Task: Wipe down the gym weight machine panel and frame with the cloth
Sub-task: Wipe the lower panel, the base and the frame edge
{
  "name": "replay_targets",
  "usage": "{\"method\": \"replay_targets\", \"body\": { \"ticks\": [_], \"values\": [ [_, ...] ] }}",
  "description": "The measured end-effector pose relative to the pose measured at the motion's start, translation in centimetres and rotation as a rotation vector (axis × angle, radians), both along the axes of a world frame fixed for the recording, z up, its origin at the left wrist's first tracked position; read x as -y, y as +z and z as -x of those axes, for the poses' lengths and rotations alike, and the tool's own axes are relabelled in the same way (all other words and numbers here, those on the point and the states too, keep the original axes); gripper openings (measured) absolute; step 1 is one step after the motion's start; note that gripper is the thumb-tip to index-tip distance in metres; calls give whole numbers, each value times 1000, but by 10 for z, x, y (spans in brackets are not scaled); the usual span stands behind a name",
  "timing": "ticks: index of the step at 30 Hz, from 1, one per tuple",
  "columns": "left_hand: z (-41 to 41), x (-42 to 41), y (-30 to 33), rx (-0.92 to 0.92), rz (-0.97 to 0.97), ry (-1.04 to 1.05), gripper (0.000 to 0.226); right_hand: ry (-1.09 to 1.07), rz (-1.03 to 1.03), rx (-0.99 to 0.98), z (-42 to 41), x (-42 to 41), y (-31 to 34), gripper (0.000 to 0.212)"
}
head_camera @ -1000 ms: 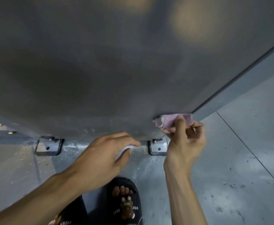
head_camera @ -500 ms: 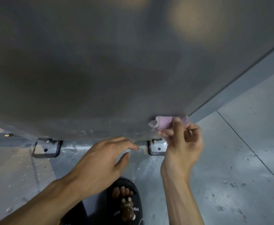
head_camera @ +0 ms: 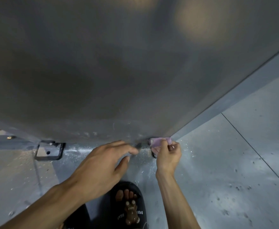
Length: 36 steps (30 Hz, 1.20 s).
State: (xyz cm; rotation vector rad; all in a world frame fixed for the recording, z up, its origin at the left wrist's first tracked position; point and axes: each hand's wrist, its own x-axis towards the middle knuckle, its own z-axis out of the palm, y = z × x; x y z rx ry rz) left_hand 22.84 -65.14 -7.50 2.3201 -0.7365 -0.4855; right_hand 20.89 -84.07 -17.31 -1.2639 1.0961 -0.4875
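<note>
The grey machine panel [head_camera: 119, 71] fills the upper part of the view and leans out over me. My right hand [head_camera: 167, 156] grips a small pink cloth [head_camera: 158, 142] and presses it against the panel's bottom right corner. My left hand [head_camera: 102, 166] hovers just below the panel's lower edge, fingers loosely extended and thumb apart, holding nothing. The grey frame edge [head_camera: 234, 96] runs diagonally up to the right from the cloth.
A black steel foot bracket [head_camera: 49, 151] is bolted to the floor at lower left. The grey floor [head_camera: 226, 171] is speckled with dust and spots. My foot in a black slipper [head_camera: 130, 205] stands below my hands.
My right hand has carried the cloth down along the panel edge to the bottom corner, covering the right bracket. My left hand has stayed near the lower edge.
</note>
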Motion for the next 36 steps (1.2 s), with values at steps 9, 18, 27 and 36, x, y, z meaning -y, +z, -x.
{"method": "replay_targets", "body": {
  "ticks": [9, 18, 27, 36],
  "values": [
    [-2, -2, 0, -21, 16, 4, 30, -39, 123, 170, 2, 3, 14, 12],
    [0, -6, 0, -24, 3, 2, 30, -36, -111, 2, -1, 2, -31, 7],
    [0, -5, -4, -27, 5, 8, 30, -34, 79, 216, 2, 4, 13, 10],
    [1, -4, -4, -26, 6, 3, 30, 143, -66, -9, 10, 5, -43, 12]
  ]
}}
